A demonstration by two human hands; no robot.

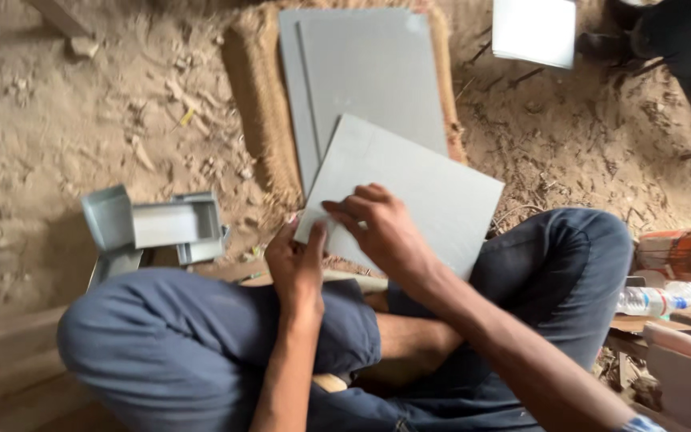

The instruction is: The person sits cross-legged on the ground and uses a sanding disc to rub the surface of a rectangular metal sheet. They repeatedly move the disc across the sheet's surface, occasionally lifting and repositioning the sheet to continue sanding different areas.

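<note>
Hands — left, right — pinch grey sheet's corner, fingertips hiding its edge.

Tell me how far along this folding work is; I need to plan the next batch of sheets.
Done, it seems: folded grey metal box pieces lie on the sandy ground at the person's left knee. In hand: the left hand and right hand have a grip on the near corner of a flat grey sheet. Left: more flat grey sheets lie stacked on the woven mat, not yet shaped.
</note>
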